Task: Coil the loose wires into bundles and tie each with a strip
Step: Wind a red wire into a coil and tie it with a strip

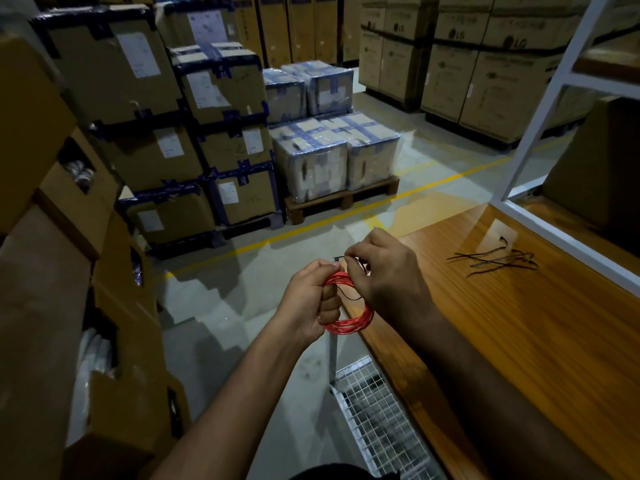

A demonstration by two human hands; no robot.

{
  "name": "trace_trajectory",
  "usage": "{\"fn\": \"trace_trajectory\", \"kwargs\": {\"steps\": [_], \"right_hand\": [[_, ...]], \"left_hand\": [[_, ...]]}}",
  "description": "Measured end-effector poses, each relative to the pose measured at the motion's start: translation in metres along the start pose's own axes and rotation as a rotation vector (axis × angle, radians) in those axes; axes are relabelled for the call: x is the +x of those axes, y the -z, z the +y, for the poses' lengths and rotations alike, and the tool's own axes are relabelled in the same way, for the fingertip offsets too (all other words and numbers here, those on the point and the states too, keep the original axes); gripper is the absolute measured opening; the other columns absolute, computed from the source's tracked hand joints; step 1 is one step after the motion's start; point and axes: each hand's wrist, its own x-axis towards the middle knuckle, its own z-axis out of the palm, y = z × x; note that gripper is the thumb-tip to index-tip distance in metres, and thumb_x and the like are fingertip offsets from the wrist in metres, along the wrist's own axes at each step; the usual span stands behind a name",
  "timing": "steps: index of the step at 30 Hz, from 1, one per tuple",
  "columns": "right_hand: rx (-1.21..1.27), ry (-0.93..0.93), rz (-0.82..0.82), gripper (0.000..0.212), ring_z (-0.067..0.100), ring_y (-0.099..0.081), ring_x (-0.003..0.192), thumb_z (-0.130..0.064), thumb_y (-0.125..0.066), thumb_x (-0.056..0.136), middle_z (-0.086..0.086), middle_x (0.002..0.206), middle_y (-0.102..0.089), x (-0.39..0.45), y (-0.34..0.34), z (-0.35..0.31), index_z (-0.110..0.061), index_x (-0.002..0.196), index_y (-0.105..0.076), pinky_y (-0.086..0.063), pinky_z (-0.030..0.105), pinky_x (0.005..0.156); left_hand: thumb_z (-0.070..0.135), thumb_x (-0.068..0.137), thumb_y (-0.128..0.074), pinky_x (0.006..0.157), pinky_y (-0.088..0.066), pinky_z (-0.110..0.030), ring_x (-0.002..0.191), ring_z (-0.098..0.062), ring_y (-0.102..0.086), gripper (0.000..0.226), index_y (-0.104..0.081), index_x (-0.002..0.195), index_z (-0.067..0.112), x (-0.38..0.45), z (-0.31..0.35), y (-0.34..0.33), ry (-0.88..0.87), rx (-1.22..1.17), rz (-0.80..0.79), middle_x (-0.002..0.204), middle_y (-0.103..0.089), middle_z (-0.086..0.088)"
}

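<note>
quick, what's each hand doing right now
Left hand: grips the red coil.
Right hand: pinches a black strip at the coil.

Two hands: left (310,299) and right (384,271). One red coil (349,323), held between them. One black strip (349,296) at the coil. A loose pile of black strips (498,259) on the worktop (519,341), several, too tangled to count exactly. One wooden pallet (341,200) carrying wrapped boxes.
</note>
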Motion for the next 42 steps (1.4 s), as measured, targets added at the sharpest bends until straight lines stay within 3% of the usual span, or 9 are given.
{"fn": "trace_trajectory", "kwargs": {"steps": [15, 25, 29, 32, 37, 40, 42], "right_hand": [[-0.017, 0.041, 0.005, 0.008, 0.015, -0.052, 0.066, -0.010, -0.069, 0.088, 0.006, 0.078, -0.058, 0.005, 0.003, 0.000, -0.004, 0.084, -0.072, -0.046, 0.027, 0.055], [-0.072, 0.070, -0.088, 0.011, 0.019, -0.056, 0.071, -0.015, -0.071, 0.088, 0.006, 0.081, -0.059, 0.010, 0.001, -0.002, -0.005, 0.091, -0.075, -0.035, 0.023, 0.061], [0.031, -0.069, -0.106, 0.028, 0.005, -0.056, 0.070, -0.030, -0.073, 0.086, -0.003, 0.083, -0.066, 0.012, 0.009, 0.000, -0.015, 0.110, -0.074, -0.040, 0.014, 0.062], [0.085, -0.105, -0.079, 0.013, 0.001, -0.062, 0.066, -0.026, -0.075, 0.084, -0.007, 0.076, -0.070, 0.011, 0.015, -0.001, -0.018, 0.094, -0.078, -0.050, 0.013, 0.060], [0.097, -0.240, -0.166, 0.013, -0.004, -0.062, 0.061, -0.028, -0.071, 0.087, -0.010, 0.071, -0.071, 0.018, 0.005, -0.001, -0.019, 0.083, -0.079, -0.044, 0.005, 0.053], [0.402, -0.544, -0.192, 0.039, 0.002, -0.056, 0.050, -0.049, -0.065, 0.091, -0.007, 0.060, -0.066, 0.022, 0.003, 0.009, -0.016, 0.071, -0.075, -0.038, 0.015, 0.045], [0.567, -0.755, -0.299, 0.049, 0.008, -0.046, 0.046, -0.052, -0.061, 0.091, -0.003, 0.058, -0.062, 0.023, 0.002, 0.014, -0.009, 0.070, -0.072, -0.030, 0.021, 0.041]], "left_hand": [[0.015, 0.103, -0.046, 0.034, -0.016, -0.016, 0.036, -0.007, -0.020, 0.025, -0.047, 0.078, 0.014, 0.002, 0.005, 0.000, 0.026, -0.111, -0.001, 0.049, -0.025, 0.002], [0.017, 0.103, -0.047, 0.036, -0.017, -0.018, 0.039, -0.010, -0.022, 0.023, -0.054, 0.081, 0.014, 0.000, 0.002, -0.001, -0.076, 0.074, -0.004, 0.054, -0.027, -0.002], [0.016, 0.104, -0.046, 0.036, -0.017, -0.016, 0.036, -0.009, -0.020, 0.023, -0.054, 0.083, 0.013, 0.001, 0.003, 0.003, -0.093, 0.067, 0.017, 0.051, -0.025, -0.002], [0.017, 0.103, -0.049, 0.036, -0.018, -0.018, 0.038, -0.010, -0.020, 0.020, -0.057, 0.085, 0.013, 0.000, 0.003, 0.005, -0.109, 0.117, 0.020, 0.052, -0.026, -0.001], [0.019, 0.104, -0.048, 0.038, -0.018, -0.020, 0.042, -0.013, -0.022, 0.017, -0.057, 0.092, 0.011, -0.001, -0.003, -0.001, -0.126, 0.216, 0.013, 0.055, -0.030, -0.003], [0.018, 0.103, -0.049, 0.038, -0.017, -0.016, 0.040, -0.011, -0.018, 0.013, -0.056, 0.093, 0.011, -0.001, -0.004, -0.001, -0.092, 0.167, 0.005, 0.056, -0.026, -0.002], [0.017, 0.103, -0.049, 0.039, -0.016, -0.016, 0.040, -0.010, -0.017, 0.014, -0.056, 0.093, 0.011, -0.001, -0.006, -0.001, -0.087, 0.155, -0.005, 0.057, -0.024, -0.003]]}}
